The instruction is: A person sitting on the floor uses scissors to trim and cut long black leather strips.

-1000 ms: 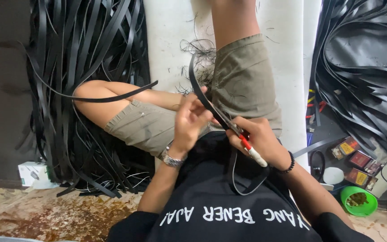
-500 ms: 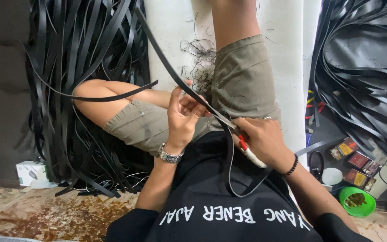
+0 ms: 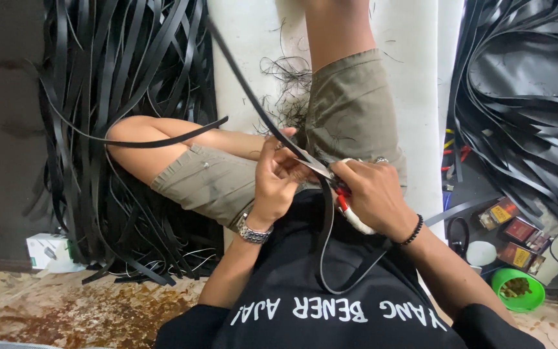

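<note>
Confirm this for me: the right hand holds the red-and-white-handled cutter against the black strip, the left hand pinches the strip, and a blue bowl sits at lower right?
Not quite: the bowl is green, not blue, as the head view shows. The rest holds: the right hand holds the red-and-white-handled cutter against the black strip, and the left hand pinches the strip.

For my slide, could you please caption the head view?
Left hand steadies a long black rubber strip while right hand trims it with red-and-white-handled scissors.
</note>
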